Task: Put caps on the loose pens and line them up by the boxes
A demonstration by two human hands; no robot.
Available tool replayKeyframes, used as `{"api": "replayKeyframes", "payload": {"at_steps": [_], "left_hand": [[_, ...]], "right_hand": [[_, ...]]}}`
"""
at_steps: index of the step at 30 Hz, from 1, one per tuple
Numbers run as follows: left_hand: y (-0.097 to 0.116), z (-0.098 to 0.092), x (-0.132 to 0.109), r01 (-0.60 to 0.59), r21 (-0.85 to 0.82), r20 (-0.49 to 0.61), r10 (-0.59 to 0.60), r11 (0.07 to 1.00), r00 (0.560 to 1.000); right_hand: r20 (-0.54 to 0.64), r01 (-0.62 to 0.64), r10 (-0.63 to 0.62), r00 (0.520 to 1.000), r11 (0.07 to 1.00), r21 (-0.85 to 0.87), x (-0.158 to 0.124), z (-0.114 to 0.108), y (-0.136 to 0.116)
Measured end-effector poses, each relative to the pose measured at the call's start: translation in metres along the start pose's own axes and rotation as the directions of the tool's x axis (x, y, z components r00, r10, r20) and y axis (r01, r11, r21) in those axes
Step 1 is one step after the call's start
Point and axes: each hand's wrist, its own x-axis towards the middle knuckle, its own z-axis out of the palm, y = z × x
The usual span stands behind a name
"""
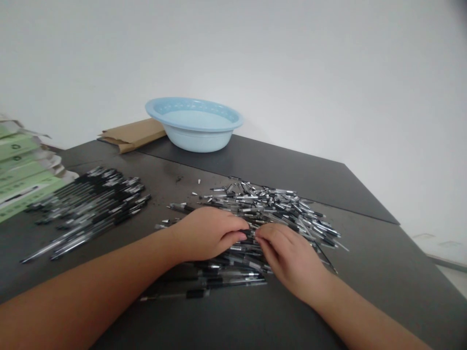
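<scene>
Black pen part [248,233] pinched at one end by L hand [204,234], at other by R hand [294,260], over pile of pen pcs [277,201] on dk table [379,272].

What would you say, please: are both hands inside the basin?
No, the left hand and right hand are over pen parts, in front of the basin.

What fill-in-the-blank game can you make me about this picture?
1. The round basin is light ____.
2. The stacked boxes are mostly white and ____.
3. The paper packet beside the basin is ____.
4. At the pen pile are the left hand and right hand; nearer the boxes is the ____ one.

Missing words: blue; green; brown; left.
</scene>
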Motion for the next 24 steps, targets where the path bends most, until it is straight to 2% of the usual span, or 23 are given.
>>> {"api": "replayKeyframes", "payload": {"at_steps": [5, 9, 11, 15, 17, 20, 24], "left_hand": [[0.002, -0.001, 0.000, -0.011, -0.026, -0.003, 0.011, 1.000, 1.000], [0.004, -0.002, -0.001, -0.003, -0.051, -0.005, 0.003, 0.999, 1.000], [0.004, -0.003, 0.000, 0.002, -0.062, 0.005, -0.002, 0.998, 1.000], [0.004, -0.002, 0.000, -0.012, -0.061, 0.008, 0.013, 0.998, 1.000], [0.005, -0.002, -0.001, -0.020, -0.057, 0.004, 0.020, 0.998, 1.000], [0.008, -0.003, -0.002, -0.029, -0.030, -0.019, 0.029, 0.999, 0.999], [0.007, -0.004, -0.003, -0.041, 0.028, -0.033, 0.042, 0.999, 0.999]], "right_hand": [[0.030, -0.159, 0.159, 0.987, 0.987, 0.019, 0.006, 0.001, -0.008], [0.067, -0.199, 0.197, 0.978, 0.980, 0.025, 0.007, -0.004, -0.013], [0.049, -0.163, 0.161, 0.986, 0.986, 0.042, 0.006, -0.005, -0.012], [0.017, 0.016, -0.016, 1.000, 1.000, -0.020, 0.004, -0.006, -0.006], [0.000, 0.063, -0.063, 0.998, 0.997, -0.042, 0.003, -0.004, -0.005], [-0.038, -0.056, 0.057, 0.998, 0.998, 0.034, 0.002, 0.001, -0.010], [-0.023, -0.261, 0.269, 0.963, 0.952, 0.162, 0.005, 0.001, -0.021]]}}
